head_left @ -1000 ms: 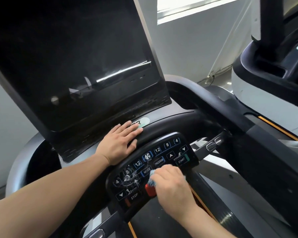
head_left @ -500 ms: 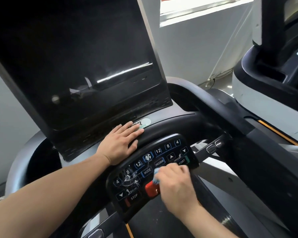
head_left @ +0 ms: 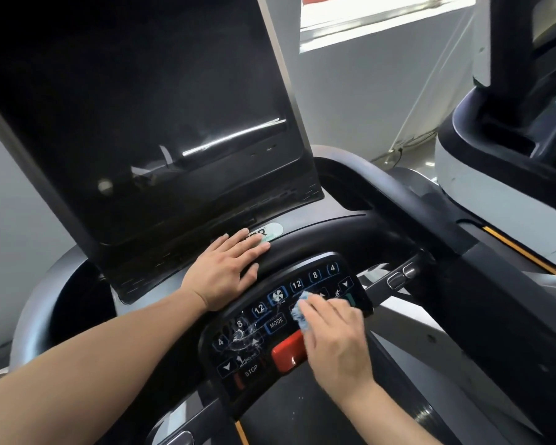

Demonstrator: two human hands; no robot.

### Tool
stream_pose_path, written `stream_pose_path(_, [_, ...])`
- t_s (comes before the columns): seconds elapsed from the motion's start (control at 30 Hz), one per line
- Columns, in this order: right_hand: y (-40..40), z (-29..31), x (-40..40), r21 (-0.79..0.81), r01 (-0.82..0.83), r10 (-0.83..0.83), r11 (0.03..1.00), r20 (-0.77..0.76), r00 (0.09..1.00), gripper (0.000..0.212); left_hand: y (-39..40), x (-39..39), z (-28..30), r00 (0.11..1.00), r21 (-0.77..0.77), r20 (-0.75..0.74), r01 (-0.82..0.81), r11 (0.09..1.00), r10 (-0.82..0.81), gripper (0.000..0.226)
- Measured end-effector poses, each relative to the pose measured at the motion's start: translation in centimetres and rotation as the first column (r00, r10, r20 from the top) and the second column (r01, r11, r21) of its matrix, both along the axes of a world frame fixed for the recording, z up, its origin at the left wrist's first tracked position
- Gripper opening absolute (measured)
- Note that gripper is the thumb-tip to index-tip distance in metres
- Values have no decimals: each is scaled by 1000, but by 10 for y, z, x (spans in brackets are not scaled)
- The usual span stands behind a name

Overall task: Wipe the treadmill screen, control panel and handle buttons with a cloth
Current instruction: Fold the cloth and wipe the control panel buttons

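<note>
The treadmill's big dark screen point(head_left: 148, 123) tilts up at the left and top. Below it sits the black control panel point(head_left: 257, 326) with numbered keys, a MODE key and a red stop button point(head_left: 288, 351). My right hand point(head_left: 334, 342) presses a small blue cloth point(head_left: 300, 311) onto the panel's right half, covering the PROGRAM and START keys. My left hand point(head_left: 228, 268) lies flat, fingers together, on the black curved bar just above the panel. Silver handle buttons point(head_left: 398, 276) show on the right handle.
A second machine point(head_left: 495, 155) stands close at the right. The treadmill's right side rail point(head_left: 463, 252) with an orange stripe runs beside it. A cracked patch marks the panel's left side near the incline keys point(head_left: 241, 342). Grey wall and a cable lie behind.
My right hand has slid the cloth up and to the right across the panel, from beside the red button to the PROGRAM and START keys. My left hand has stayed put.
</note>
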State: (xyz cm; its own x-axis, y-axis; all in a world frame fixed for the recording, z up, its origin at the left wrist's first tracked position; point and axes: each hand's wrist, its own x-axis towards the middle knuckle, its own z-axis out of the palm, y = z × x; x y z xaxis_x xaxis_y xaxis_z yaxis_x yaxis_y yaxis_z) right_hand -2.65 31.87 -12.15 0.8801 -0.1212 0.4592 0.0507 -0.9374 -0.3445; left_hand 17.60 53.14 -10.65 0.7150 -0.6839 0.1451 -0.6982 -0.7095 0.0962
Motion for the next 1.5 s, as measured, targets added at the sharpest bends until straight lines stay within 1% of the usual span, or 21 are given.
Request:
stream_pose_path(0.03, [9,-2,-9,-66,-136,135,988,-12,991,35,1,0,0,1000,-3,0,2,1000,-2,54])
stream_pose_path(0.07, [7,-1,-12,-109,-211,212,971,-5,977,37,1,-1,0,1000,-6,2,3,1000,-3,54])
stream_pose_path(0.1, [0,1,-8,-99,-221,221,970,-8,975,37,1,-1,0,1000,-7,3,4,1000,-4,54])
stream_pose_path(0.2, [-21,10,20,104,51,-50,993,-9,999,42,-1,0,2,1000,-2,-8,0,1000,0,55])
stream_pose_path(0.23, [-11,11,23,114,74,-72,991,-20,997,43,0,-1,2,1000,-2,-5,-1,1000,1,54])
stream_pose_path(0.33, [21,10,16,-13,-207,207,978,4,978,44,0,-1,1,1000,-2,1,-1,1000,1,54])
stream_pose_path(0.37, [16,12,20,-30,-250,251,968,11,968,42,0,-1,2,1000,-1,3,2,1000,-2,54])
stream_pose_path(0.47, [7,23,42,91,-82,79,993,34,996,40,-2,-1,5,1000,-2,1,2,1000,-2,55])
stream_pose_path(0.5, [17,25,44,100,-74,72,992,19,997,40,-2,-2,5,1000,2,-4,2,1000,-2,55])
stream_pose_path(0.6, [45,31,39,-34,-294,295,955,27,955,38,0,-4,5,1000,5,-9,-4,1000,4,56])
stream_pose_path(0.63, [40,32,45,-34,-302,303,953,36,952,36,-1,-3,6,1000,4,-9,-1,1000,1,56])
stream_pose_path(0.73, [30,42,63,57,-102,103,993,-9,995,34,-2,-2,7,1000,14,-12,-4,1000,4,56])
stream_pose_path(0.77, [39,45,62,29,-130,131,991,-62,989,33,-1,-2,6,1000,16,-19,-2,1000,3,57])
stream_pose_path(0.87, [60,50,54,-83,-372,356,924,-163,920,32,-1,-4,6,999,11,-34,-8,1000,9,58])
stream_pose_path(0.9, [54,53,58,-80,-367,351,927,-160,923,32,-1,-4,7,999,8,-32,-4,1000,4,57])
stream_pose_path(1.0, [45,61,69,-75,-225,213,971,-145,966,35,-3,-3,8,999,19,-41,-5,1000,6,58])
stream_pose_path(1.1, [61,65,61,-107,-376,341,920,-254,905,36,-1,-4,8,999,24,-42,-3,1000,4,58])
stream_pose_path(1.13, [59,65,63,-94,-390,352,916,-275,895,36,-2,-4,8,999,24,-43,-1,1000,2,58])
stream_pose_path(1.23, [46,67,76,-66,-288,264,955,-246,933,40,-3,-3,10,998,23,-62,-5,1000,7,59])
stream_pose_path(1.37, [70,81,60,-109,-433,380,895,-322,867,38,0,-3,9,998,25,-59,18,1000,-17,65])
stream_pose_path(1.5, [46,82,77,-80,-300,263,950,-309,914,49,-1,-2,9,998,-3,-57,-6,1000,6,58])
